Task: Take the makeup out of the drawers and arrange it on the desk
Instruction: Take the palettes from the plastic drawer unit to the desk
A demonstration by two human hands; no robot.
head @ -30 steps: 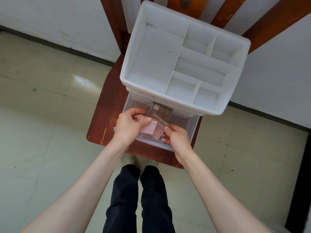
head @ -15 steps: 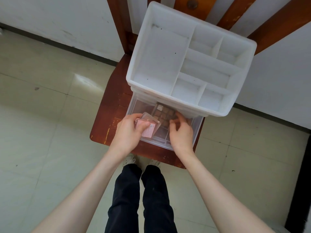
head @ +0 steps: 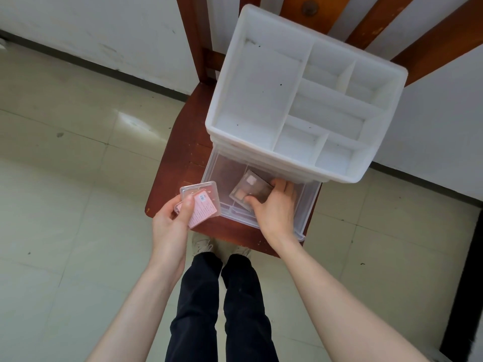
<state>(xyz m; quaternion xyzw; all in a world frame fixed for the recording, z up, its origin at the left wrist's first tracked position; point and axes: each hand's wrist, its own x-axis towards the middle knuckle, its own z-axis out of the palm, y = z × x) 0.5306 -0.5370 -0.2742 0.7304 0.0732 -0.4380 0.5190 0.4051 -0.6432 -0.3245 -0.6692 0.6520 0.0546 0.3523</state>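
Note:
A white plastic organiser [head: 222, 105] with empty top compartments stands on a brown wooden chair [head: 172, 173]. Its clear bottom drawer [head: 307, 205] is pulled out toward me. My left hand [head: 170, 220] holds pink compacts [head: 203, 205] in clear cases, thumb on top, lifted to the left of the drawer over the chair's corner. My right hand [head: 277, 207] is inside the drawer, its fingers and thumb gripping a brown eyeshadow palette [head: 251, 190] that is tilted up.
The chair's slatted back [head: 366, 30] rises behind the organiser against a white wall. Pale floor tiles [head: 65, 178] lie all around. My legs in dark trousers [head: 217, 309] and my shoes stand just in front of the chair.
My left hand has carried the pink compacts out of the drawer to the left. My right hand has closed round the brown palette and tilted it up.

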